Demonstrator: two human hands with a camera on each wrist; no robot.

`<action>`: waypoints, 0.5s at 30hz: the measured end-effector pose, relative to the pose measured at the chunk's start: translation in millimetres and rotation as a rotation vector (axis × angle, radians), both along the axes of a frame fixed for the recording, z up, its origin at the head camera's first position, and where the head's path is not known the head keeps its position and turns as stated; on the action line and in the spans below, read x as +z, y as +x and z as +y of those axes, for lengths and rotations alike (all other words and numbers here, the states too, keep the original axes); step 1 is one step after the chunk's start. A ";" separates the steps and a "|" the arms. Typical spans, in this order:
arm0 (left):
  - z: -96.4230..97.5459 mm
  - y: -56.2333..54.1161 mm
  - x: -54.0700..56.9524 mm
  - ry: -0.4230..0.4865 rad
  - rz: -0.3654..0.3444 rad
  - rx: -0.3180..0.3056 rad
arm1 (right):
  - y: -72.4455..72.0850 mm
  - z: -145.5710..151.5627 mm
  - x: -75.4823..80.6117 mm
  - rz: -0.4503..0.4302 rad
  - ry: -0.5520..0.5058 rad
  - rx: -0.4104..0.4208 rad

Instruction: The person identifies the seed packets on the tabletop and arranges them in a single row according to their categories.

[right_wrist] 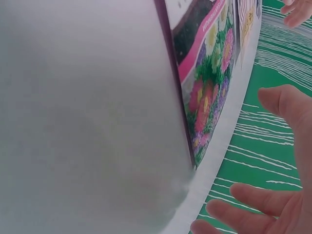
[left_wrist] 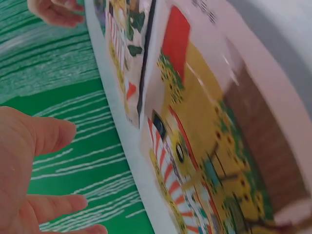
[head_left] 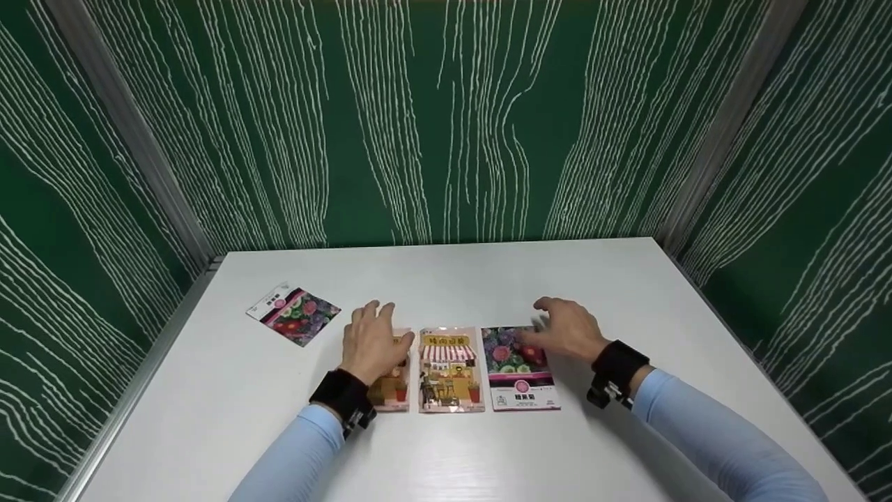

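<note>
Three flat printed packets lie in a row on the white table. My left hand (head_left: 369,341) is over the leftmost one, a pink packet (head_left: 396,389) with a shop-front picture, hiding much of it. In the left wrist view its thumb and fingers (left_wrist: 51,134) are spread and hold nothing. The middle packet (head_left: 451,369) has the same striped-awning design. My right hand (head_left: 570,329) is by the upper right corner of a flower-picture seed packet (head_left: 521,380), thumb above the print. Its fingers (right_wrist: 248,197) also hold nothing in the right wrist view.
Another flower-picture packet (head_left: 296,314) lies tilted at the table's left, apart from the row. Green walls with white wavy lines (head_left: 460,125) stand behind and beside the white table (head_left: 446,279).
</note>
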State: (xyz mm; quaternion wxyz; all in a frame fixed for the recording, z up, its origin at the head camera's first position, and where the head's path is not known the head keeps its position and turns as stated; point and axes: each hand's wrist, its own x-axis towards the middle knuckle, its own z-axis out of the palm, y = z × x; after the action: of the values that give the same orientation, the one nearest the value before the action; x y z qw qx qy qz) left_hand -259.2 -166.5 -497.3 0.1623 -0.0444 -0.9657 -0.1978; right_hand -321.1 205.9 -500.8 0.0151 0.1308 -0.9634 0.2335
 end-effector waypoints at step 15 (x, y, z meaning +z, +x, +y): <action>-41.9 -15.1 0.8 -0.023 -0.020 0.079 | 5.5 -1.0 3.0 0.007 0.002 0.012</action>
State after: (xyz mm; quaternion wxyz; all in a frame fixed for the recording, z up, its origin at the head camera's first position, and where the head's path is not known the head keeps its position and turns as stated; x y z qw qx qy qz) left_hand -274.3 -208.4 -496.5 0.1596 -0.0060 -0.9705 -0.1806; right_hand -315.6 204.9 -497.7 0.0172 0.1374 -0.9627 0.2323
